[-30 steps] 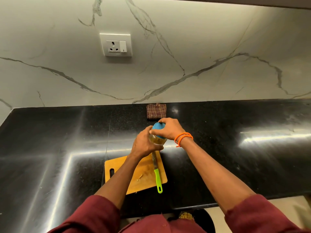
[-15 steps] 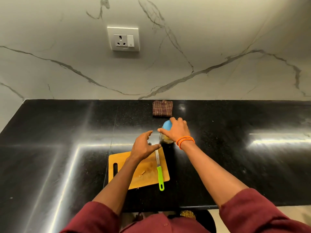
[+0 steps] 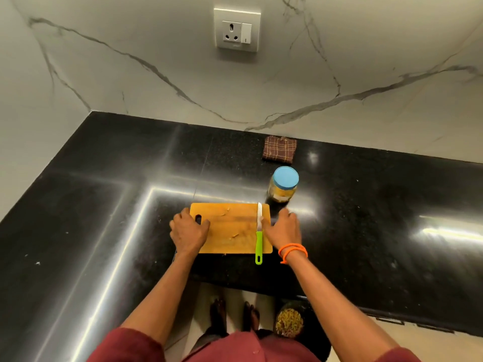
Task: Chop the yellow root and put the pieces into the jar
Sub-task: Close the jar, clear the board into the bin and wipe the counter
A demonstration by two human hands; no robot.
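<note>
Wooden cutting board (image 3: 230, 226) sits gripped at both ends: my left hand (image 3: 188, 232) curls over its left edge, my right hand (image 3: 283, 229), blurred, seems to clasp the right. Blue-lidded jar (image 3: 283, 185) of yellow pieces stands just behind.

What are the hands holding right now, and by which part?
The left hand grips the cutting board at its left end, by the handle hole. The right hand is at the board's right edge; whether it grips cannot be told. The knife lies unheld.
</note>
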